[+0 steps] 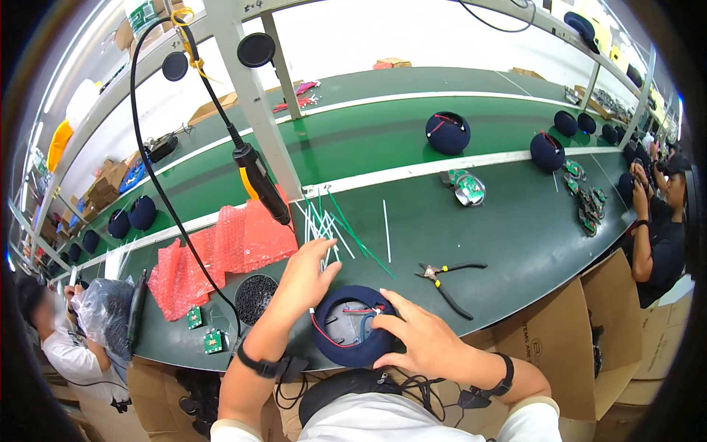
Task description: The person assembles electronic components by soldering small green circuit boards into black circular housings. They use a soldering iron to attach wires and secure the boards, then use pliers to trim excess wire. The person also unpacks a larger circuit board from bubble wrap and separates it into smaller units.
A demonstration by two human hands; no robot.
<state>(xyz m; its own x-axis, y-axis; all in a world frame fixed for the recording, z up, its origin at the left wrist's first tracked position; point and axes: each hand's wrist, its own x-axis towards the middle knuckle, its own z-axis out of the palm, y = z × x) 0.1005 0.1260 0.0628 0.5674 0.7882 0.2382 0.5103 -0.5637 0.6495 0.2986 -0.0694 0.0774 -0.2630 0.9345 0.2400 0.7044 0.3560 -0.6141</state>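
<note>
A dark blue round housing [346, 352] sits on the table in front of me, its open side up. Inside are a grey plastic interior, red wires along the rim and a blue wire. My right hand [421, 335] grips the housing's right side, fingers over the rim and thumb low on the outer wall. Beyond the housing, my left hand [305, 276] reaches to a loose pile of thin white and green strips [324, 225]. Its thumb and forefinger are apart at the pile's near end. Whether a strip touches them is hard to make out.
Pliers [449, 283] lie to the right, a tub of black bits [256, 298] to the left. Red bubble wrap [221, 254] is behind. An electric screwdriver [258, 180] hangs over the table. Circuit boards [469, 188] and more housings [448, 132] stand farther off. People work at both sides.
</note>
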